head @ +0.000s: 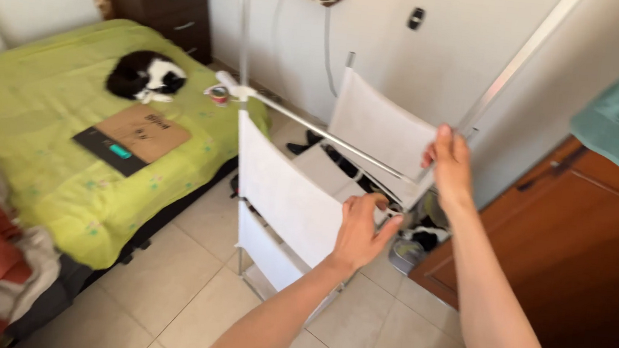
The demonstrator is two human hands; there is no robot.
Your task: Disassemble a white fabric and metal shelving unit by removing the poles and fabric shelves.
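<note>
I see a white fabric shelving rack on thin metal poles (288, 195) standing on the beige tiled floor (184, 298) between the bed and the wall. Its panels are pale, matte cloth stretched flat; a slim silver crossbar (328, 138) runs slantwise across the top, and the whole frame leans askew. I count three white panels: one facing me in front, one lower down beneath it, one at the back.

My left hand (361, 232) rests on the front panel's upper edge, fingers curled loosely over it. My right hand (450, 165) is up at the far end of the crossbar, fingers closed around the corner of the back panel where the bar meets it.

On the bed with the lime-green cover (42, 118) I count one black-and-white cat (145, 76), curled up, one flat brown cardboard piece (143, 131) and one dark flat device (109, 151) just beside it. One dark wooden dresser (167, 5) stands beyond.
</note>
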